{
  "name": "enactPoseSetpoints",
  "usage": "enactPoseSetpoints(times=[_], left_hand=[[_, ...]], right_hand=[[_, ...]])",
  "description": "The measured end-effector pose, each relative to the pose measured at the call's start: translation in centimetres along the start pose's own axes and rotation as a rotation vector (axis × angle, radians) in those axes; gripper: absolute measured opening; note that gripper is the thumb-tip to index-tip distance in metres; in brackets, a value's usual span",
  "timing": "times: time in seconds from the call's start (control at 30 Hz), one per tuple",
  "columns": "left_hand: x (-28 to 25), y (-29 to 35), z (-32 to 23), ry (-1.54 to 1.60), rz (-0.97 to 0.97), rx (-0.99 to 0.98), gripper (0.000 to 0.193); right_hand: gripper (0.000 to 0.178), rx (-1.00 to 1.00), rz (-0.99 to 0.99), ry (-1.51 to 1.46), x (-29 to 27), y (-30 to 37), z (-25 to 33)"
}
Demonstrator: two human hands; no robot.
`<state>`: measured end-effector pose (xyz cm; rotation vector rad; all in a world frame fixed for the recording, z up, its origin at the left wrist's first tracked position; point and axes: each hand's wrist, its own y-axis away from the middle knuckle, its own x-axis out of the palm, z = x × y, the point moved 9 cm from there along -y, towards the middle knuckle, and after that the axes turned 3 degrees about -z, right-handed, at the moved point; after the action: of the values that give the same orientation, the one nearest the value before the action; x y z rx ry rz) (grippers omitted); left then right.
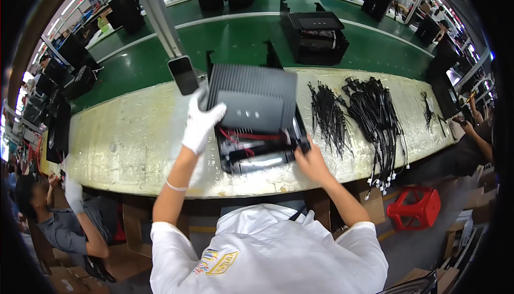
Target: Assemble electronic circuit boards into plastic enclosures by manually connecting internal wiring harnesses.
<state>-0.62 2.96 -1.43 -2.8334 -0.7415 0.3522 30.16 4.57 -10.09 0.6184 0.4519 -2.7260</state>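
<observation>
A black ribbed electronics housing point(251, 96) sits tilted in front of me, two brackets standing up at its far side. Below its ribbed panel, the open near part shows red wires point(251, 135) and a shiny inner surface. My left hand point(201, 121), in a white glove, grips the housing's left edge with the thumb over the panel; its other fingers are partly hidden. At the near right corner, my bare right hand point(312, 161) holds the housing, fingertips partly out of sight. Slight blur covers the housing and the left hand.
Bundles of black cables point(372, 115) and thinner cables point(327, 113) lie to the right on the pale worktop point(118, 133). A phone point(183, 74) is mounted by a metal post. Beyond, a similar housing point(316, 32) stands on the green conveyor point(235, 26). A red stool point(413, 208) and co-workers are nearby.
</observation>
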Motion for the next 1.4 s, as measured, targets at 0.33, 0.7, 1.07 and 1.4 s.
enactPoseSetpoints(times=[0.33, 0.7, 1.07, 1.4], left_hand=[[3.9, -13.4, -1.6, -0.134, 0.276, -0.148, 0.075], [2.5, 14.7, -8.5, -0.362, 0.239, 1.041, 0.042], [2.4, 17.3, 2.3, -0.684, 0.533, 0.743, 0.067], [3.6, 15.5, 0.6, -0.558, 0.336, 0.748, 0.042]], right_hand=[[0.069, 0.151, 0.114, -0.307, -2.4, -17.7, 4.7], [0.029, -0.693, -0.030, 0.087, -7.5, -1.4, 6.7], [0.035, -0.278, -0.507, 0.753, -16.3, 1.0, 0.8], [0.033, -0.284, -0.607, 1.180, -22.1, -1.0, -1.5]])
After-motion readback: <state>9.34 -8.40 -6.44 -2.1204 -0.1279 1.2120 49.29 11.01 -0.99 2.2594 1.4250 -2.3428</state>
